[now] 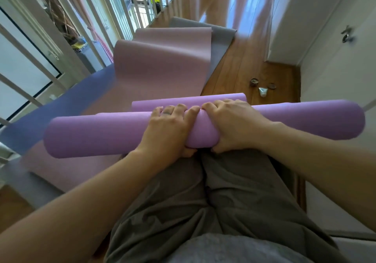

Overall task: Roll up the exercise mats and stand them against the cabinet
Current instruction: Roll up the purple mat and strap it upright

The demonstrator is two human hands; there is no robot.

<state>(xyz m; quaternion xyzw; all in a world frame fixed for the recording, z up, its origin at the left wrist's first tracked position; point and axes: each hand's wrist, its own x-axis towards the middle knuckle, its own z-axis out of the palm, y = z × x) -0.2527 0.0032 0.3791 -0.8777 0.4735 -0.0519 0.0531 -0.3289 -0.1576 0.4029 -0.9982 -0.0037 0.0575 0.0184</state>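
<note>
A purple mat roll (97, 134) lies crosswise in front of my knees, its loose flap (189, 102) showing just behind it. My left hand (166, 130) and my right hand (230, 124) grip the roll side by side at its middle, fingers over the top and thumbs underneath. A pink mat (162, 63) stretches away unrolled, with a wave in it. A blue mat (61, 104) lies flat to the left and a grey mat (219, 41) lies under the pink one at the far end.
White railing bars (85, 39) run along the left. A white wall and door (335, 59) close the right side. Small objects (262, 88) sit on the wooden floor (240, 67) to the right of the mats. My grey trousers fill the foreground.
</note>
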